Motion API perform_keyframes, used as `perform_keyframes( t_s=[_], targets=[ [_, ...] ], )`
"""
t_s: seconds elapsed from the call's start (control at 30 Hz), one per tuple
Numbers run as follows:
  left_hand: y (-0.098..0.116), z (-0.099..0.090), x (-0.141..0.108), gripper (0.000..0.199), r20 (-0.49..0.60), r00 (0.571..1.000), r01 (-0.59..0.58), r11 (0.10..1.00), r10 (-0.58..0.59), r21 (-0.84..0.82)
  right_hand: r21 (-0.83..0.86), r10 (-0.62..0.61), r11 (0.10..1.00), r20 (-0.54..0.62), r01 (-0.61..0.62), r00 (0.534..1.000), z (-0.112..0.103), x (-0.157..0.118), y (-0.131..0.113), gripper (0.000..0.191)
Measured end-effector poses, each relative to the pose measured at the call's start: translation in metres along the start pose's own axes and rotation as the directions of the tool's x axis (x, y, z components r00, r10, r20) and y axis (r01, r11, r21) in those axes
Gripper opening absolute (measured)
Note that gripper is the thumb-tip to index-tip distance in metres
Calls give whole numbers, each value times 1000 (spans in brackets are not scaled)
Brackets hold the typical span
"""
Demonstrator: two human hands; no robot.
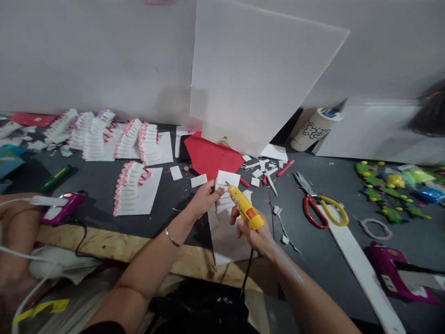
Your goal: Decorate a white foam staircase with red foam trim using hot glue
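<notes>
Right hand [255, 232]: closed around a yellow glue gun [247, 208], nozzle pointing up and left. Left hand [205, 199]: fingers pinching the edge of 1 small white rectangular piece [229, 177]. This piece sits at the top of stacked white strips [224, 202] on a white sheet [227, 243], directly before the person. The nozzle overlaps the piece in view; contact cannot be confirmed. Red card [212, 155] lies just beyond. 1 pink-edged strip assembly [127, 190] lies to the left. 1 pair of scissors [317, 196], with 1 red and 1 yellow handle loop, rests open to the right.
</notes>
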State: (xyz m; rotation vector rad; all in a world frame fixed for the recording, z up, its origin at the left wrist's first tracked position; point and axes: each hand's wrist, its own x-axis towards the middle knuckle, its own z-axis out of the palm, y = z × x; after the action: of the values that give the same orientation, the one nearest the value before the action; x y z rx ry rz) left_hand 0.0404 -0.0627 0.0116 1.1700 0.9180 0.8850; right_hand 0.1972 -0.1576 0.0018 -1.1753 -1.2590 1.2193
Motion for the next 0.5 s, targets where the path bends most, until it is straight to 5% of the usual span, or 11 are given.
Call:
perform_keyframes(
  t_s=[0.5],
  targets=[
    [3,3,-8,45,32,999,-37,988,32,151,-165,-50,985,0,49,999,-6,-5,7,40]
  ],
)
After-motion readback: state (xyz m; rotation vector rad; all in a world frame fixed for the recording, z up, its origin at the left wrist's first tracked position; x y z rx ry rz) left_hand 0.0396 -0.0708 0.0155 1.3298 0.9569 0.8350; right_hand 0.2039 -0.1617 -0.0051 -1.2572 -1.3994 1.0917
